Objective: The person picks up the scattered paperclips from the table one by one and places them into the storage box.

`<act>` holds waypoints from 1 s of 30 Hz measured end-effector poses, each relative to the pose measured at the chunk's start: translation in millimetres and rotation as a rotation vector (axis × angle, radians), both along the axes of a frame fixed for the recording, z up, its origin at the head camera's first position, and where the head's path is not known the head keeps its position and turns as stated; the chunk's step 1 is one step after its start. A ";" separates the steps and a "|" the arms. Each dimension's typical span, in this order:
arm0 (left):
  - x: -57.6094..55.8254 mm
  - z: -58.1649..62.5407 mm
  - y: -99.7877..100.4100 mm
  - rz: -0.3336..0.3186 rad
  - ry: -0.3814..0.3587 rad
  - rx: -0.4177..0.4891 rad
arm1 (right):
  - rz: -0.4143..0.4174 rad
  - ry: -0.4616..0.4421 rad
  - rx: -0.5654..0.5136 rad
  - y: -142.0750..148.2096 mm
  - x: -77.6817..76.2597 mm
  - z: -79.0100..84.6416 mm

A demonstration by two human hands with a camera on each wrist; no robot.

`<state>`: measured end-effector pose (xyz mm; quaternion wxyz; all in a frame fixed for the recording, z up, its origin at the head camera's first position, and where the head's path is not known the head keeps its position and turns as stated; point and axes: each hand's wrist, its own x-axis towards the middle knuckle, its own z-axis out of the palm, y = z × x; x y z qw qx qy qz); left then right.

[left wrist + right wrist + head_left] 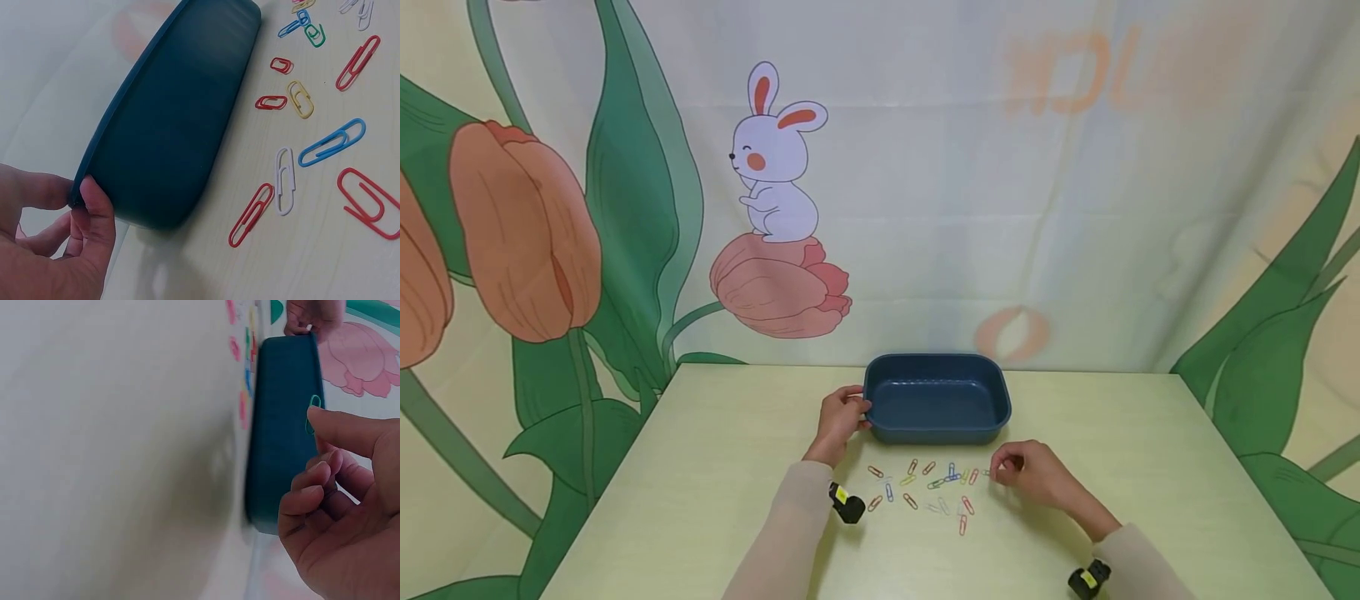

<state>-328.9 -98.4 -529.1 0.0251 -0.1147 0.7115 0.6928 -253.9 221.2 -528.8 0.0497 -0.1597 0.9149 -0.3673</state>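
Observation:
A dark blue rectangular tray stands at the back of the table. My left hand pinches its left rim between thumb and fingers, as the left wrist view shows up close. In front of the tray lie loose paper clips in several colours, among them a blue paper clip and a red paper clip. My right hand is at the right end of the scattered clips, in front of the tray's right corner. Between its thumb and forefinger it pinches a green paper clip.
A pale wood-grain table carries everything. Behind its back edge hangs a curtain printed with tulips and a white rabbit. Each wrist wears a small black camera, such as the left wrist's camera.

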 end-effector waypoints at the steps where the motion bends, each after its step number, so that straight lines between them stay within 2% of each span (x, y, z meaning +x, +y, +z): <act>1: 0.0 0.1 -0.3 -0.002 0.001 0.003 | 0.005 0.009 -0.003 0.4 -0.9 2.7; 10: 0.1 2.0 -0.9 -0.008 -0.002 0.012 | -0.022 -0.002 -0.029 -3.2 -7.1 29.9; 17: -0.9 3.4 -0.2 -0.011 -0.008 0.011 | -0.021 0.037 -0.064 -5.0 -18.9 44.4; 22: -1.6 4.1 -0.9 -0.014 0.001 0.011 | -0.040 0.040 -0.086 -7.5 -28.2 50.7; 30: 1.0 1.7 -1.8 -0.012 -0.007 0.010 | -0.075 0.065 -0.124 -12.3 -44.2 50.3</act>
